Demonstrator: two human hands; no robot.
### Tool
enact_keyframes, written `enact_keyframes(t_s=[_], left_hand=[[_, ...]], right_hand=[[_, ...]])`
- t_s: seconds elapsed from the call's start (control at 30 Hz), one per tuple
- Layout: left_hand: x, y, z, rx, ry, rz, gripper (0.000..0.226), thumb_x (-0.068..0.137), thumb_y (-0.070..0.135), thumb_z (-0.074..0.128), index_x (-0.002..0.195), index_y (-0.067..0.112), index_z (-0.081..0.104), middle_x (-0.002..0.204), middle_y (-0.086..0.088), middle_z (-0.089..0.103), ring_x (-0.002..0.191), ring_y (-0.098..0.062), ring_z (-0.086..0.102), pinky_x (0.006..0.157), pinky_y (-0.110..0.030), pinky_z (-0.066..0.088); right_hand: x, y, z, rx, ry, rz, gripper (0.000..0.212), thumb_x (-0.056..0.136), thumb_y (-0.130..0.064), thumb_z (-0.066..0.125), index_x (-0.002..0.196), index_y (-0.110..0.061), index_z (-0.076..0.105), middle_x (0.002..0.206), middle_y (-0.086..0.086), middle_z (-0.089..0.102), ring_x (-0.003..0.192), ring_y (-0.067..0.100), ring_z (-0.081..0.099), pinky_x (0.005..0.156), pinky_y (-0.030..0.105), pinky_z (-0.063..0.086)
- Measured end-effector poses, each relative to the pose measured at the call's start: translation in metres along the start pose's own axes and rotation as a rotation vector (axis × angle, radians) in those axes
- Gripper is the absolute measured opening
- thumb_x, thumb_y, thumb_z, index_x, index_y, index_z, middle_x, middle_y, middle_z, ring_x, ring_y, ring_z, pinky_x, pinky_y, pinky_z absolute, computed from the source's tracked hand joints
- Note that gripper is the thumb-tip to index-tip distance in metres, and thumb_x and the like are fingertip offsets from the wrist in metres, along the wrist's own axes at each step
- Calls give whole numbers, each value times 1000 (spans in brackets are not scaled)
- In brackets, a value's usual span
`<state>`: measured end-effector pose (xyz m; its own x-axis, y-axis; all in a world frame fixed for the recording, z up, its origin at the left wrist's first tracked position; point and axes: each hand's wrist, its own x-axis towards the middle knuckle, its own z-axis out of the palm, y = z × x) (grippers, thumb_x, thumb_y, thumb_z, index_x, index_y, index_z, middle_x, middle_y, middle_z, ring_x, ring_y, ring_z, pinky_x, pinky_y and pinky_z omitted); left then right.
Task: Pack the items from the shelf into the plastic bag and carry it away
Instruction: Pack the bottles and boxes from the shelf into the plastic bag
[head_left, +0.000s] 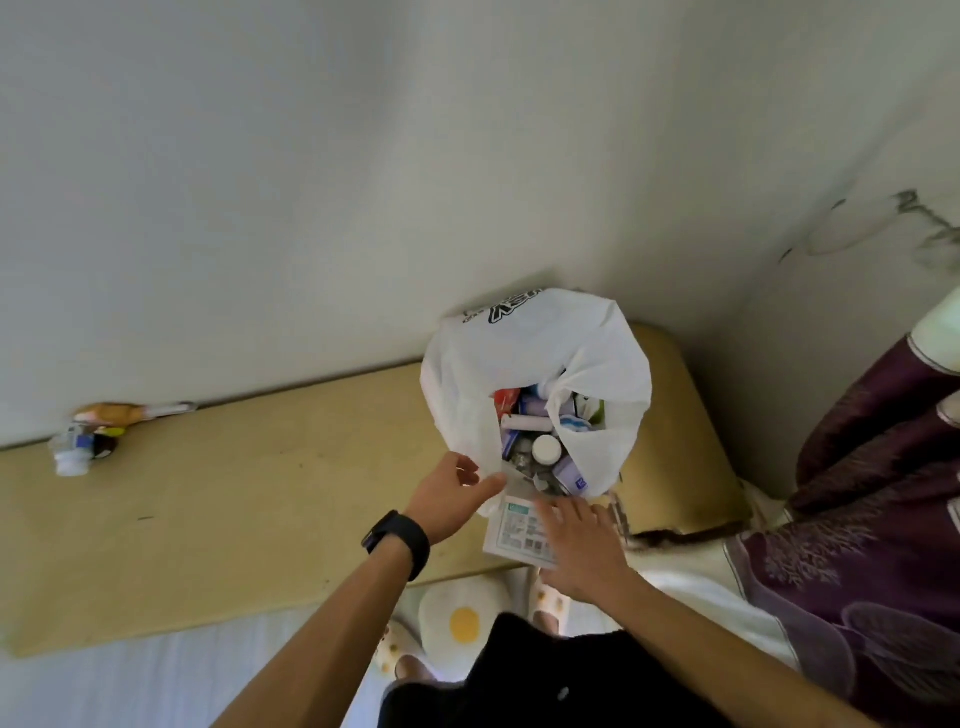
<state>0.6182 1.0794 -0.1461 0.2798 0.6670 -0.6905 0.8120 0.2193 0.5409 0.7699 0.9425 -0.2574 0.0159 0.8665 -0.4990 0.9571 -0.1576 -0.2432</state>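
A white plastic bag (524, 358) stands open on a tan shelf (249, 499) near the wall corner. Inside it lie several small items, among them a white-capped bottle (545, 449) and a white tube (524, 423). My left hand (454, 491), with a black watch on the wrist, pinches the bag's near rim. My right hand (584, 545) is flat with fingers spread over a white printed box (514, 535) that lies against the bag's front; whether it grips the box I cannot tell.
A small bottle and a few colourful items (88, 436) lie at the shelf's far left against the wall. A purple patterned blanket (862, 545) fills the right side. Slippers with an egg design (462, 623) show on the floor below.
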Motion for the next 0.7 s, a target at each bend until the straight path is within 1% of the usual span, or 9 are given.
enact_keyframes(t_s=[0.1, 0.17, 0.27, 0.37, 0.47, 0.53, 0.6, 0.67, 0.7], left_hand=[[7, 1, 15, 190, -61, 73, 59, 83, 61, 63, 124, 19, 60, 119, 6, 57, 107, -19, 57, 85, -29, 44], [13, 7, 19, 222, -31, 135, 55, 85, 64, 55, 111, 18, 69, 115, 2, 62, 104, -21, 58, 88, -33, 48], [11, 22, 8, 77, -30, 132, 50, 100, 53, 37, 100, 15, 69, 99, 2, 69, 94, -19, 60, 84, -34, 46], [4, 35, -23, -44, -7, 164, 44, 103, 46, 33, 94, 17, 65, 79, 3, 74, 83, -13, 62, 79, -29, 45], [-3, 49, -55, -277, 21, 228, 41, 101, 38, 44, 72, 10, 51, 47, 0, 54, 53, -16, 51, 77, -38, 45], [-7, 61, -70, -436, 1, 290, 31, 99, 32, 52, 81, 6, 51, 41, 4, 40, 42, -13, 39, 68, -39, 40], [-14, 76, -80, -538, -14, 314, 26, 97, 28, 57, 99, 2, 56, 41, 7, 34, 38, -9, 32, 59, -32, 35], [-22, 89, -87, -593, -29, 325, 34, 95, 27, 60, 106, -6, 60, 41, 6, 30, 38, -9, 27, 55, -27, 30], [-26, 95, -91, -606, -37, 341, 36, 95, 26, 60, 107, -9, 62, 41, 6, 28, 38, -10, 26, 52, -26, 29]], right_hand=[[5, 1, -4, 21, -22, 33, 95, 74, -50, 68, 147, -25, 13, 141, 5, 38, 132, 28, 35, 105, 49, 36], [4, 5, -9, 110, -48, 59, 90, 73, -56, 67, 144, -24, 22, 138, 4, 41, 127, 26, 38, 101, 47, 40], [-8, 14, -25, 255, -44, 100, 89, 66, -65, 68, 136, -24, 30, 132, 3, 45, 117, 23, 46, 95, 42, 45], [-30, 22, -55, 595, -63, 173, 84, 59, -45, 81, 128, -29, 36, 121, -6, 51, 111, 15, 52, 84, 29, 48], [-38, 28, -88, 940, -80, 258, 85, 55, -39, 88, 125, -36, 40, 115, -8, 62, 98, 12, 66, 81, 30, 56], [-38, 28, -110, 1277, -72, 279, 86, 57, -33, 88, 130, -33, 43, 113, 2, 70, 94, 21, 73, 86, 41, 59], [-37, 23, -137, 1543, -114, 234, 71, 67, -26, 80, 131, -29, 49, 111, 10, 73, 96, 26, 73, 83, 43, 59], [-35, 19, -158, 1672, -179, 217, 54, 71, -27, 72, 123, -19, 58, 112, 15, 73, 95, 28, 72, 79, 40, 59], [-33, 20, -165, 1710, -218, 233, 54, 71, -30, 72, 122, -14, 61, 116, 17, 71, 97, 30, 70, 84, 41, 56]])
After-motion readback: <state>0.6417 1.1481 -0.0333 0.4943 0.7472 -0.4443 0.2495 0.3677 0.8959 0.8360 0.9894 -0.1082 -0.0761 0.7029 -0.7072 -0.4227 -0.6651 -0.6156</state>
